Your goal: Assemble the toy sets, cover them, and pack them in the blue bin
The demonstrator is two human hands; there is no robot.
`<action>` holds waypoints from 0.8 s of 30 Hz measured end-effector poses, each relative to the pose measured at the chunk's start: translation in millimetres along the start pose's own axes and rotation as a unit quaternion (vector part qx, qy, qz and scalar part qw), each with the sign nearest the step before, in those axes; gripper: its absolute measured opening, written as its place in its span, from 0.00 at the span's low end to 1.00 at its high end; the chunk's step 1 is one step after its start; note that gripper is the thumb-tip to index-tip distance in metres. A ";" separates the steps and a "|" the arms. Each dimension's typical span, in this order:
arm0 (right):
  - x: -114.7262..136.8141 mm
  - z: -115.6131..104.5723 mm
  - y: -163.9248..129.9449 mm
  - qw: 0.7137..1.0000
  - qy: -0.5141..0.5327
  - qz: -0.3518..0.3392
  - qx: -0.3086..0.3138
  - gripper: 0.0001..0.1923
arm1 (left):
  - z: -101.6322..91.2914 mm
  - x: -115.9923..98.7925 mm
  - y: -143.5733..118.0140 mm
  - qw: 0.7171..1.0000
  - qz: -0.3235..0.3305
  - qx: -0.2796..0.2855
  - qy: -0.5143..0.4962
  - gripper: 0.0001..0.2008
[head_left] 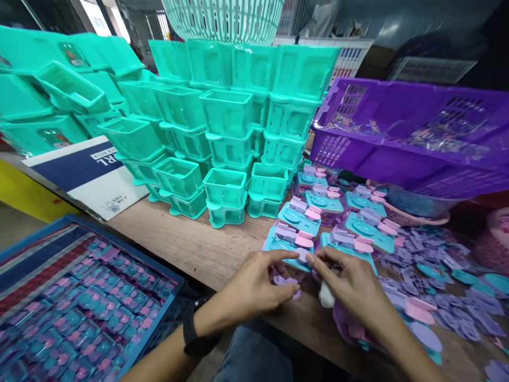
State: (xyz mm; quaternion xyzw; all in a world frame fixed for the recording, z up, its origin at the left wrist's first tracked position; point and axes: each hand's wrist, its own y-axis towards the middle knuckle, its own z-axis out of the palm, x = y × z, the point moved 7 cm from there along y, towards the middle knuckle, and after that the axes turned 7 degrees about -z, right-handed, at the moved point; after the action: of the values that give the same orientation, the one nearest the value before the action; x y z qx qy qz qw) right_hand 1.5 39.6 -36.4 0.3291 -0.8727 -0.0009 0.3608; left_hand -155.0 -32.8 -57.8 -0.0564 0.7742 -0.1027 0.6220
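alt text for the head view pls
Two bare hands, left hand and right hand, pinch a small lilac piece over a wooden table, beside teal trays, stacked teal boxes and a purple crate.

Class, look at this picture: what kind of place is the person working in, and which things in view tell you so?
Probably a small factory or assembly workshop for plastic toys. Stacks of identical teal tubs crowd the wooden table, a blue crate holds finished pieces, and loose purple parts lie beside both hands.
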 end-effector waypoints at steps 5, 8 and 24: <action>59.2 -18.2 -24.4 0.960 -0.065 -0.251 -0.107 0.10 | 3.1 7.3 2.1 0.930 -0.101 -0.048 -0.351 0.24; 75.6 -15.8 -32.5 0.913 -0.146 -0.365 -0.107 0.13 | 11.2 2.1 6.1 0.907 -0.111 -0.035 -0.406 0.28; -15.0 -35.8 81.6 0.982 -0.123 -0.140 0.019 0.12 | -46.3 -80.8 49.2 0.929 0.215 -0.141 0.267 0.15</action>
State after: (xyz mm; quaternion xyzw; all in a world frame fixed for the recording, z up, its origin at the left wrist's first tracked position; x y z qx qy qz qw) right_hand -14.9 120.6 0.1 0.4524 -0.8554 -0.0749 0.2409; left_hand -180.4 36.6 17.3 0.0539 0.9116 0.1320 0.3856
